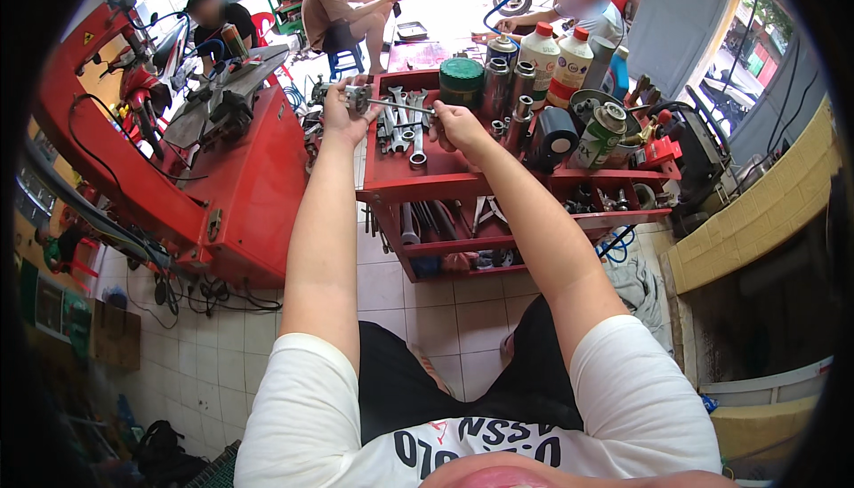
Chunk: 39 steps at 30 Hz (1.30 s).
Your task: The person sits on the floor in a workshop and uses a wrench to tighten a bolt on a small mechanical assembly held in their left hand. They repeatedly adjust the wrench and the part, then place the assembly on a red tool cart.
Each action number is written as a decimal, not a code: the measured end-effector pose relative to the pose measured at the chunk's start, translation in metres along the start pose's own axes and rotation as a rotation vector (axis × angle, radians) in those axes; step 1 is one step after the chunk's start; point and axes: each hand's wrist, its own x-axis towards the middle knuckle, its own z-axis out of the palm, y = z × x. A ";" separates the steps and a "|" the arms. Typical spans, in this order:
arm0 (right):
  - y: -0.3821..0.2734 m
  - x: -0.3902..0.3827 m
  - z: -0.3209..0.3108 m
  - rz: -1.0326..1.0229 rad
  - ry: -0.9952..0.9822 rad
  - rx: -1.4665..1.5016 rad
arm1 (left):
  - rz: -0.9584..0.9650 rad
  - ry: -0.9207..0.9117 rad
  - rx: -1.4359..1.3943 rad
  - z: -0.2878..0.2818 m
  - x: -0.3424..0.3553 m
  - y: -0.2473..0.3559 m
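On my feed, the left hand (343,116) grips a small metal part (358,96) by the left edge of the red tool cart (405,183); the right hand (460,129) is closed around a slim metal rod (402,107) reaching toward it, above the wrenches (417,150). I judge I'm fitting or turning the rod; the next move calls for steady alignment. I can't confirm tip contact.

Pale tiled floor (382,288), grey door (680,21)
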 end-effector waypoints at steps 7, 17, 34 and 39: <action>0.001 0.008 -0.012 0.022 0.175 0.041 | -0.061 0.001 0.140 0.005 0.007 -0.006; -0.013 -0.004 0.000 0.073 0.139 0.186 | 0.019 0.026 0.239 -0.009 0.019 -0.015; -0.008 -0.001 -0.004 0.047 0.133 0.021 | -0.006 -0.014 0.139 -0.021 0.034 -0.015; -0.002 0.002 -0.014 0.085 0.058 0.004 | 0.002 -0.006 0.139 -0.015 0.032 -0.018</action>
